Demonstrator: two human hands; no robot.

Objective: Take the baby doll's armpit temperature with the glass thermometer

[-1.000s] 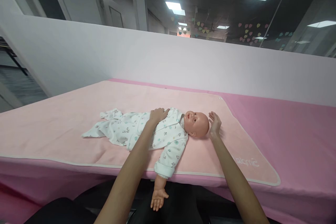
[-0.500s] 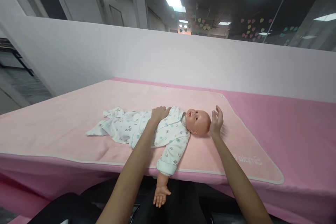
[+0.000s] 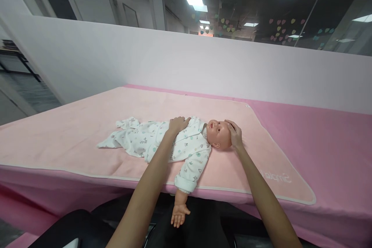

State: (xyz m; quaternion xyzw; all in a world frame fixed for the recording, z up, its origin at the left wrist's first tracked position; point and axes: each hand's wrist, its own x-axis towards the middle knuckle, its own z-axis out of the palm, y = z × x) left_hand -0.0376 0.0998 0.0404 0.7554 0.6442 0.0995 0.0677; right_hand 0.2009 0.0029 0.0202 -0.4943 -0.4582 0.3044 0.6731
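Observation:
A baby doll [image 3: 219,135] lies on its back on a peach mat [image 3: 87,116], its head toward the right. It wears a white patterned outfit [image 3: 192,147] with a rolled cuff, and its near arm hangs over the table's front edge. My left hand [image 3: 178,124] rests flat on the doll's chest, fingers stretched out. Against the crown of the doll's head lies my right hand [image 3: 235,133], its fingers laid along the top and far side of the head. It touches the head without wrapping round it.
Pink cloth [image 3: 334,155] covers the table under the mat. Behind it runs a low white wall [image 3: 203,66] with glass above. My legs in black [image 3: 200,224] are under the front edge, below the doll's hanging hand.
My right hand has moved left from just beside the doll's head and now lies on it. My left hand stays on the chest. The view has shifted slightly.

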